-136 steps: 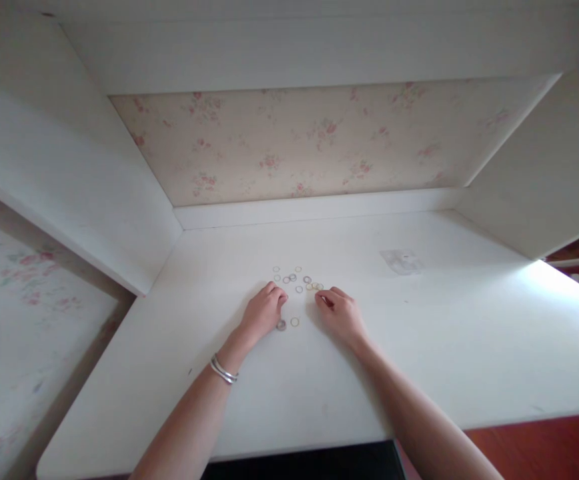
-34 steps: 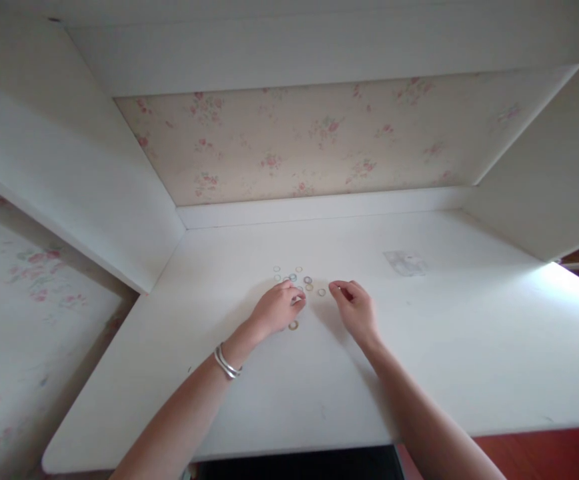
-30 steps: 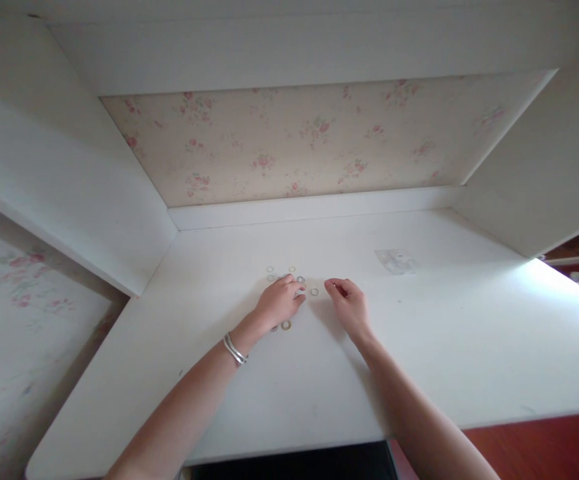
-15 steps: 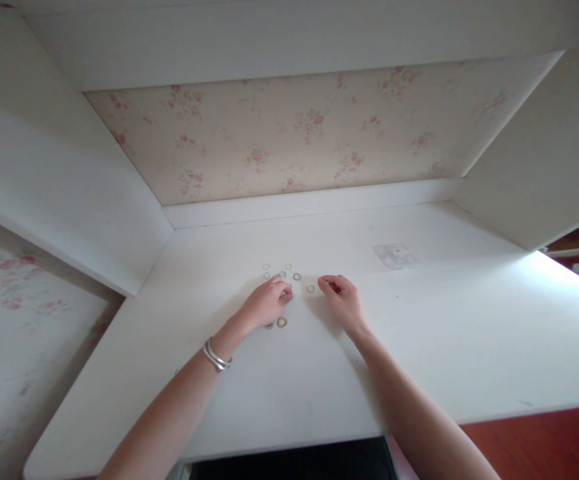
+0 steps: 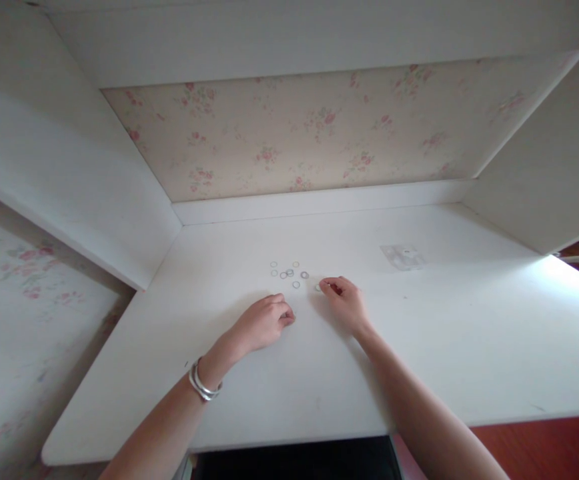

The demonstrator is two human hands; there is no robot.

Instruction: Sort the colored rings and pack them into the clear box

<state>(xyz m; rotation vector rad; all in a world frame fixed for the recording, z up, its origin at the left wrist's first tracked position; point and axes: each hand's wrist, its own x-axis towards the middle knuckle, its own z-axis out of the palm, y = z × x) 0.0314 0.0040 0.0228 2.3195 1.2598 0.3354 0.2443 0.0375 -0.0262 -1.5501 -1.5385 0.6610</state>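
My left hand (image 5: pixel 264 321) is low over the white desk, thumb and fingers pinched on a small ring (image 5: pixel 294 319) that is mostly hidden; a yellowish bit of it shows at the fingertips. My right hand (image 5: pixel 345 303) is closed, its thumb and forefinger at the edge of another thin ring (image 5: pixel 318 287), partly covered. Beyond and between the hands lie several loose rings, among them a grey ring (image 5: pixel 304 275), a thin ring (image 5: pixel 296 285), a yellowish ring (image 5: pixel 296 265) and two that touch or overlap, one a darker ring (image 5: pixel 290 273).
A clear plastic bag (image 5: pixel 402 257) lies on the desk (image 5: pixel 289 400) to the right, behind my right hand. White side panels and a low back ledge (image 5: pixel 319 196) bound the desktop. Under the front edge is something black (image 5: pixel 294 460).
A ring in the middle cluster has been taken; my left hand has come back toward me, over the spot where the gold ring lay. My right hand has closed in on the nearby ring.
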